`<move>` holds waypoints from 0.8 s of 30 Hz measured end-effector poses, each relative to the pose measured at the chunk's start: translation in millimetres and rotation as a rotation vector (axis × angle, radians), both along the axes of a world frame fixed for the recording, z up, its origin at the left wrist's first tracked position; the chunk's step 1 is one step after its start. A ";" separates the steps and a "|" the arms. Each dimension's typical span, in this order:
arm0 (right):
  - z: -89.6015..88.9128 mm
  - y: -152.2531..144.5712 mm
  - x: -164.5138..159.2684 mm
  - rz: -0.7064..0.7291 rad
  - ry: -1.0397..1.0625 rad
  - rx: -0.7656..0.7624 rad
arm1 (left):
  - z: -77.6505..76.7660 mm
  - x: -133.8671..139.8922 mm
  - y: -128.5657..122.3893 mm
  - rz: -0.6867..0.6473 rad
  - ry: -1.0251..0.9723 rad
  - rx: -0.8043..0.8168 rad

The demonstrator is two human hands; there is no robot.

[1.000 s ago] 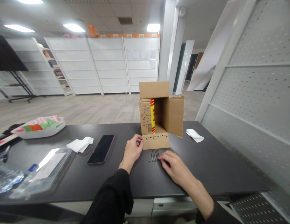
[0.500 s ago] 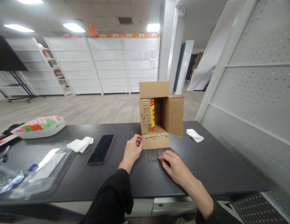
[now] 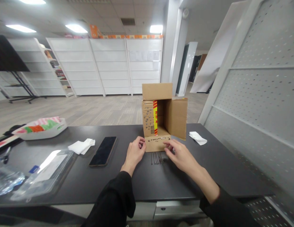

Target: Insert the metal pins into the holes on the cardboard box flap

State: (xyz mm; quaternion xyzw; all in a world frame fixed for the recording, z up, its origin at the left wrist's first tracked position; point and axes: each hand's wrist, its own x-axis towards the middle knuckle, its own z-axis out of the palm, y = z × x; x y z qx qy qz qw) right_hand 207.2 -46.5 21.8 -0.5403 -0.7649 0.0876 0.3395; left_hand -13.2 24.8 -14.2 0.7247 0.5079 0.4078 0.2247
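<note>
An open cardboard box stands on the dark table, its front flap hanging down toward me. A row of small dark dots crosses this flap, and grey dots speckle the box's left panel. My left hand is closed at the left edge of the front flap, with thumb and fingers on its corner. Several thin metal nails lie side by side just below the flap. Over the flap's right end hovers my right hand, its thumb and forefinger apart, with nothing visible between them.
Left of my hands lie a phone, a folded tissue and a clear plastic case. A white basket sits farther back. Another tissue lies right of the box, near a perforated panel.
My right hand has come off the nails and moved up toward the flap's right end. An added nail shows at the row's right end. My left hand stays at the flap.
</note>
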 end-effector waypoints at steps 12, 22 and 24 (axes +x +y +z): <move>-4.4 41.3 -21.5 -0.216 -0.266 0.200 | -0.8 -0.3 1.5 0.003 -0.007 -0.001; -17.7 49.7 -23.9 -0.251 -0.326 0.251 | 1.2 -0.1 -0.8 0.000 -0.010 -0.001; -19.7 50.2 -23.5 -0.252 -0.330 0.246 | 0.9 0.0 -0.7 -0.003 -0.010 0.004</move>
